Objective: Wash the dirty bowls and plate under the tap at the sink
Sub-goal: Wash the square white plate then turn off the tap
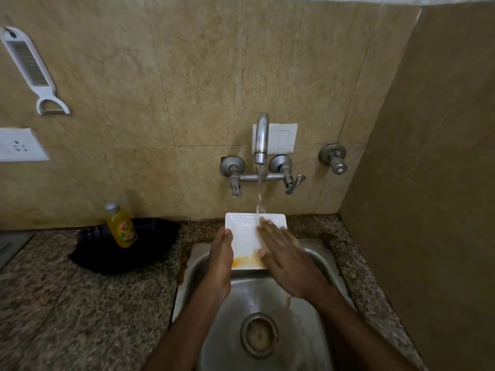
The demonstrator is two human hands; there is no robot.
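Observation:
A white rectangular plate point(245, 236) is held over the steel sink point(209, 266), under the running tap point(261, 137). Water falls onto the plate's far part. An orange-yellow smear covers the plate's near edge. My left hand point(221, 261) grips the plate's left edge, thumb on top. My right hand point(284, 259) lies flat on the plate's right side, fingers spread, palm down on its surface. No bowls are in sight.
A yellow dish-soap bottle point(122, 226) stands in a black tray point(150, 253) on the granite counter left of the sink. A white grater-peeler point(29, 68) and a socket point(18, 144) are on the wall. A side wall closes in at the right.

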